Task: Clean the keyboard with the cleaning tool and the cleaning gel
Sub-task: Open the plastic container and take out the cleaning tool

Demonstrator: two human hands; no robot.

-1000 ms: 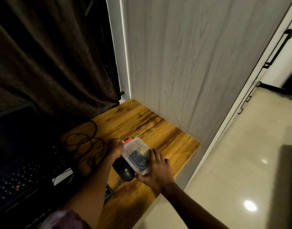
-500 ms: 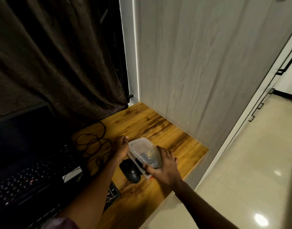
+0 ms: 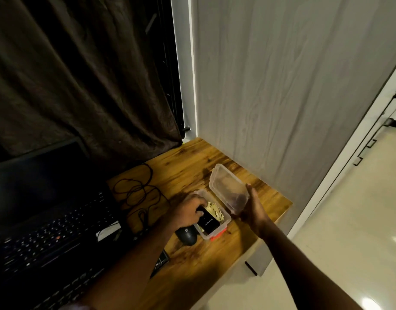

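Looking down past two bare forearms onto a laptop keyboard [image 3: 47,240] at the near left, dark keys with one red dot among them, well apart from both hands. Just right of it, finding a black mouse [image 3: 187,236] on the wooden desk [image 3: 192,166], close against the near corner of a clear plastic box [image 3: 206,237] with a red latch [image 3: 218,235]. Reaching the left hand [image 3: 187,212] into that open box, fingers curled round the far end of a black case [image 3: 209,222] (small white print on top, too small to read). Beside the case, in the same box, seeing pale yellowish material [image 3: 215,211], too blurred to name. Gripping with the right hand [image 3: 254,209] the near edge of the clear lid [image 3: 226,186], tilted up on edge, off the box and just to its right, above the desk. Further back, noting a coiled black cable [image 3: 136,193] lying on the desk left of the box. Behind all, a dark curtain [image 3: 80,74] on the left, a grey wood-grain panel [image 3: 282,86] on the right, and pale glossy floor [image 3: 349,220] beyond the desk edge
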